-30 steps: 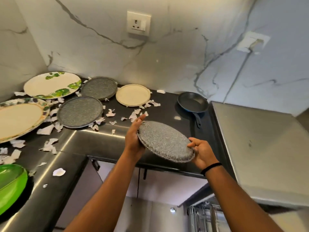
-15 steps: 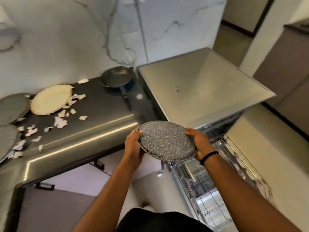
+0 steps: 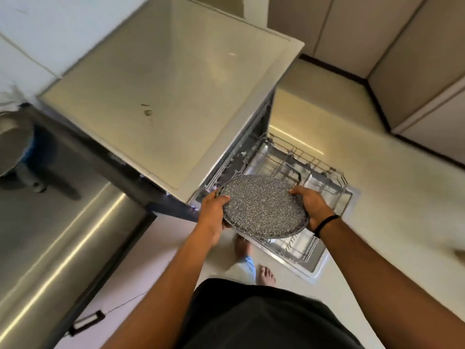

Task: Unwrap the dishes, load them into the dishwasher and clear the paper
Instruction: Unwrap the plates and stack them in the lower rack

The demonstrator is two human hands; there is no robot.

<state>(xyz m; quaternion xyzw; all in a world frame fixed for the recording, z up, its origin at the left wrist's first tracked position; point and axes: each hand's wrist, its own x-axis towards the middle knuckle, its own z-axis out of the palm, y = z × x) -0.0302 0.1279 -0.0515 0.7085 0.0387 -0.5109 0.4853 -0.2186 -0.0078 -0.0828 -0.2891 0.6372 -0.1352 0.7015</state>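
You held the speckled grey plate (image 3: 264,206) level in the air, directly above the pulled-out lower rack (image 3: 297,170) of the open dishwasher (image 3: 327,258). Your left hand (image 3: 214,212) gripped its left rim, fingers curled under the edge and thumb lying on top. Your right hand (image 3: 310,205) gripped the right rim in the same way, fingers wrapped over the far edge; a black band (image 3: 325,224) circled that wrist. The plate did not touch the rack, whose wire tines showed bare around and below it. The cream top of the dishwasher (image 3: 163,84) stood just beyond your left hand. To its left ran the dark, glossy tabletop (image 3: 63,222), with a dark frying pan (image 3: 15,144) blurred at the far left edge. Your bare feet (image 3: 266,274) stood on the pale floor (image 3: 390,197) beside the open dishwasher door.
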